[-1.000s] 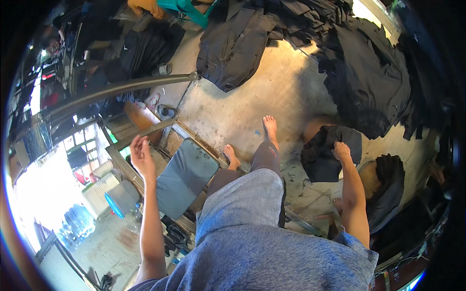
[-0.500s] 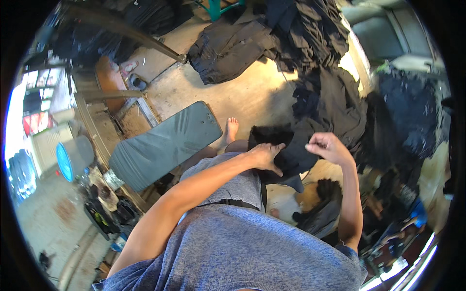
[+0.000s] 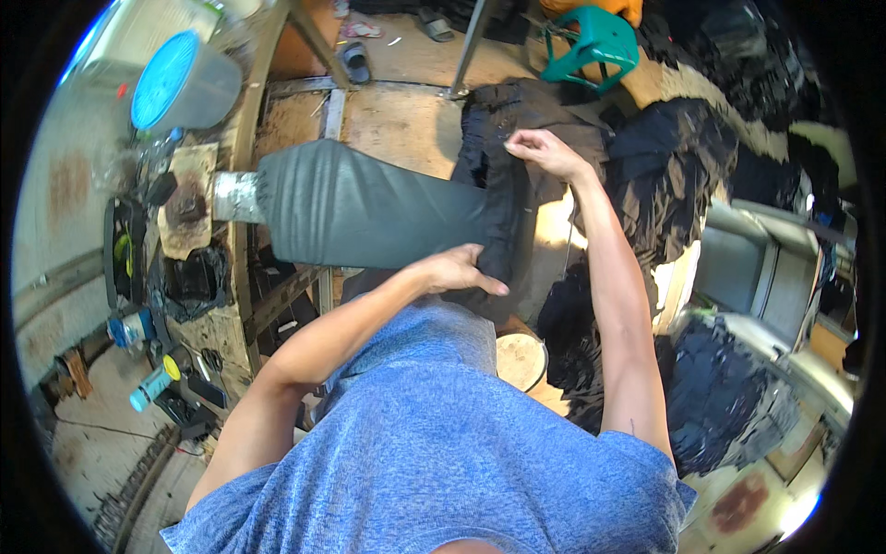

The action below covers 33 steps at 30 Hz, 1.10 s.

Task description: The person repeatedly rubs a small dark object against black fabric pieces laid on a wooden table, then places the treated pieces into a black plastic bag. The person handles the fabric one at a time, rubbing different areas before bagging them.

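In front of me a padded board [image 3: 360, 208] in a smooth grey-green cover stretches across from the left, like an ironing board. A black garment [image 3: 503, 217] with a wide band lies around its right end; the rest of the cloth hangs to the right. My left hand [image 3: 459, 270] grips the band's near edge, thumb stretched over the cloth. At the band's far edge, my right hand [image 3: 546, 152] is closed in a pinch on the fabric. Some of the fingertips are hidden in the dark cloth.
Heaps of black cloth [image 3: 674, 171] lie to the right. A green plastic stool [image 3: 591, 46] stands far off. At the left are a wooden frame [image 3: 247, 111] and a bucket with a blue lid [image 3: 164, 81]. A round-topped container [image 3: 521, 360] sits near my right side.
My view has turned toward the board. The black garment, bunched at my lap before, is now around the board's right end. My right hand has moved from apart onto its far edge.
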Each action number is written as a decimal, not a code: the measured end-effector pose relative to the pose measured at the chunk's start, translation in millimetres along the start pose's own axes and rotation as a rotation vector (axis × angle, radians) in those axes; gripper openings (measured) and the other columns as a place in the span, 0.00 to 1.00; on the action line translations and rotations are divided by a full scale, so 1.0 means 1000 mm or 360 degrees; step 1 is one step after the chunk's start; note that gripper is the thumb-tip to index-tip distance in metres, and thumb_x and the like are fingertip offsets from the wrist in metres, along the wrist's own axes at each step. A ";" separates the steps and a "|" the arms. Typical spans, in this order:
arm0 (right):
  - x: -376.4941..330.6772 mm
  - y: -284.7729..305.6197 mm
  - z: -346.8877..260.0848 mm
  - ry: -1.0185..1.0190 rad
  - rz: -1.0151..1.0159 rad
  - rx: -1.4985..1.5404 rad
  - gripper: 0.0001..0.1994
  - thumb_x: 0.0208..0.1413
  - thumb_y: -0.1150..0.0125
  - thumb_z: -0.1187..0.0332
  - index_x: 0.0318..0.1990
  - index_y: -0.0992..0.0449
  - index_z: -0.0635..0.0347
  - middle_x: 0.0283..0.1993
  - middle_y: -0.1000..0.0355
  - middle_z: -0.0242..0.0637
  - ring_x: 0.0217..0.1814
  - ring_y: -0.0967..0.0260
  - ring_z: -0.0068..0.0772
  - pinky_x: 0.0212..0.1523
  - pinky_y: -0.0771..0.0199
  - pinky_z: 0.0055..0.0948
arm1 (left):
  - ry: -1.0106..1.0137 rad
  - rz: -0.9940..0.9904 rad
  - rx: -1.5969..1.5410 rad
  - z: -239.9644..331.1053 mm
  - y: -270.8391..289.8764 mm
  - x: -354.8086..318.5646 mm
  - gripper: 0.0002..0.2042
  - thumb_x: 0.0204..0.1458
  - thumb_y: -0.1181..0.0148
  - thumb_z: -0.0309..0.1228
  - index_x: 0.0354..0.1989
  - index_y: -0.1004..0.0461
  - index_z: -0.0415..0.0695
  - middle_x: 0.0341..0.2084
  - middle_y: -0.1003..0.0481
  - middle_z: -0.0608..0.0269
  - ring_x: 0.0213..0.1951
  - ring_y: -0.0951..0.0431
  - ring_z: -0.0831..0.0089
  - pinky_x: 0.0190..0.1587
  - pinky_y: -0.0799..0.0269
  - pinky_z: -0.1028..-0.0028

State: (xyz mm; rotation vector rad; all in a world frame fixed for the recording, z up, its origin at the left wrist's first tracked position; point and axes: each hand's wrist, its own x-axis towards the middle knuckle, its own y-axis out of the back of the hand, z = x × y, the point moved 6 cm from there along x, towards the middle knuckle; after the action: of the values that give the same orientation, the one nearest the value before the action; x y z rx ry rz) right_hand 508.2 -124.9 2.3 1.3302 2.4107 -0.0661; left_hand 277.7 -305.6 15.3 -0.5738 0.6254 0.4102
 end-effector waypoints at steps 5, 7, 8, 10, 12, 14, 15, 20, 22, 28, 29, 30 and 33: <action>0.148 -0.079 -0.071 -0.0054 -0.0068 -0.0328 0.16 0.74 0.30 0.53 0.48 0.14 0.57 0.34 0.25 0.18 0.36 0.35 0.13 0.36 0.34 0.24 | -0.0104 0.0344 -0.0329 -0.008 0.104 -0.108 0.22 0.58 0.19 0.35 0.56 0.14 0.35 0.48 0.11 0.57 0.49 0.12 0.69 0.56 0.17 0.68; 0.191 -0.119 -0.092 0.0045 -0.0100 -0.0304 0.20 0.72 0.29 0.50 0.46 0.14 0.62 0.39 0.18 0.29 0.41 0.28 0.22 0.44 0.26 0.31 | -0.0095 0.0465 -0.0344 -0.018 0.132 -0.147 0.22 0.58 0.19 0.35 0.56 0.15 0.33 0.48 0.11 0.56 0.49 0.12 0.69 0.56 0.17 0.68; 0.209 -0.137 -0.100 0.0050 -0.0139 -0.0395 0.20 0.72 0.29 0.50 0.46 0.14 0.61 0.38 0.18 0.30 0.41 0.27 0.23 0.44 0.26 0.32 | -0.0185 0.0502 -0.0278 -0.022 0.141 -0.165 0.24 0.58 0.19 0.36 0.56 0.16 0.30 0.47 0.11 0.54 0.48 0.12 0.68 0.57 0.17 0.67; 0.236 -0.169 -0.115 0.0010 -0.0137 -0.0472 0.19 0.71 0.29 0.50 0.46 0.14 0.60 0.36 0.19 0.31 0.40 0.28 0.24 0.44 0.26 0.33 | -0.0130 0.0769 -0.0056 -0.033 0.165 -0.192 0.23 0.59 0.19 0.36 0.55 0.15 0.30 0.46 0.11 0.56 0.48 0.13 0.70 0.57 0.18 0.67; 0.254 -0.193 -0.134 -0.0066 -0.0024 -0.0486 0.20 0.70 0.28 0.48 0.46 0.14 0.58 0.35 0.20 0.33 0.40 0.28 0.25 0.44 0.26 0.35 | -0.0091 0.0727 -0.0192 -0.046 0.186 -0.213 0.24 0.59 0.19 0.37 0.55 0.15 0.31 0.46 0.11 0.57 0.48 0.14 0.70 0.57 0.19 0.67; 0.270 -0.228 -0.166 0.0099 0.0002 -0.0564 0.19 0.69 0.28 0.48 0.47 0.14 0.57 0.36 0.18 0.37 0.41 0.25 0.30 0.45 0.24 0.38 | -0.0094 0.0721 -0.0140 -0.059 0.208 -0.238 0.24 0.59 0.19 0.38 0.56 0.15 0.31 0.46 0.12 0.57 0.48 0.14 0.69 0.56 0.20 0.67; 0.279 -0.247 -0.181 0.0127 0.0051 -0.0651 0.19 0.68 0.27 0.48 0.47 0.13 0.57 0.37 0.18 0.39 0.41 0.23 0.33 0.46 0.24 0.40 | -0.0123 0.0715 -0.0109 -0.064 0.218 -0.252 0.24 0.59 0.19 0.38 0.56 0.15 0.32 0.46 0.12 0.57 0.48 0.14 0.69 0.56 0.20 0.67; 0.294 -0.326 -0.235 0.0416 0.0303 -0.1123 0.17 0.68 0.30 0.52 0.51 0.13 0.53 0.57 0.24 0.40 0.59 0.21 0.52 0.56 0.20 0.50 | -0.0224 0.0881 0.0443 -0.076 0.262 -0.321 0.24 0.63 0.23 0.41 0.58 0.16 0.32 0.48 0.11 0.53 0.46 0.15 0.72 0.54 0.19 0.66; 0.265 -0.333 -0.239 0.0548 0.0549 -0.1015 0.13 0.69 0.31 0.56 0.51 0.13 0.54 0.57 0.25 0.43 0.58 0.20 0.57 0.55 0.20 0.55 | -0.0009 0.0913 0.0700 -0.082 0.281 -0.330 0.25 0.64 0.23 0.43 0.57 0.17 0.32 0.49 0.12 0.51 0.46 0.15 0.69 0.55 0.20 0.64; 0.068 -0.325 -0.183 0.0240 0.1051 -0.1353 0.29 0.71 0.35 0.51 0.77 0.28 0.42 0.82 0.35 0.43 0.85 0.41 0.54 0.83 0.44 0.59 | -0.0482 0.0893 0.0436 -0.073 0.287 -0.325 0.26 0.65 0.26 0.36 0.66 0.23 0.33 0.56 0.16 0.53 0.56 0.17 0.65 0.61 0.22 0.65; 0.032 -0.323 -0.159 0.0014 0.0932 -0.1409 0.30 0.72 0.35 0.51 0.78 0.29 0.41 0.85 0.38 0.41 0.89 0.47 0.52 0.85 0.51 0.61 | -0.0453 0.0757 0.0180 -0.077 0.276 -0.320 0.27 0.66 0.26 0.36 0.68 0.24 0.34 0.59 0.17 0.56 0.59 0.18 0.64 0.63 0.23 0.63; -0.006 -0.317 -0.137 -0.0150 0.0974 -0.1554 0.31 0.72 0.35 0.51 0.80 0.31 0.41 0.87 0.41 0.42 0.90 0.49 0.53 0.85 0.52 0.65 | -0.0395 0.0737 -0.0068 -0.081 0.268 -0.315 0.29 0.63 0.24 0.38 0.68 0.24 0.35 0.59 0.17 0.57 0.60 0.18 0.63 0.65 0.23 0.62; -0.097 -0.287 -0.064 -0.0942 0.1197 -0.1708 0.35 0.75 0.40 0.50 0.85 0.40 0.41 0.91 0.51 0.42 0.93 0.57 0.54 0.84 0.59 0.77 | -0.0339 0.0815 -0.0363 -0.078 0.239 -0.303 0.33 0.59 0.20 0.38 0.68 0.25 0.33 0.57 0.17 0.54 0.56 0.16 0.67 0.64 0.23 0.66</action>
State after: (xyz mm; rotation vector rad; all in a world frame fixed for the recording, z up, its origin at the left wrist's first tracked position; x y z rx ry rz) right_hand 298.4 -346.1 54.7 1.2688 1.0181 0.7875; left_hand -104.0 -225.8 70.6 -0.5734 0.5182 1.0210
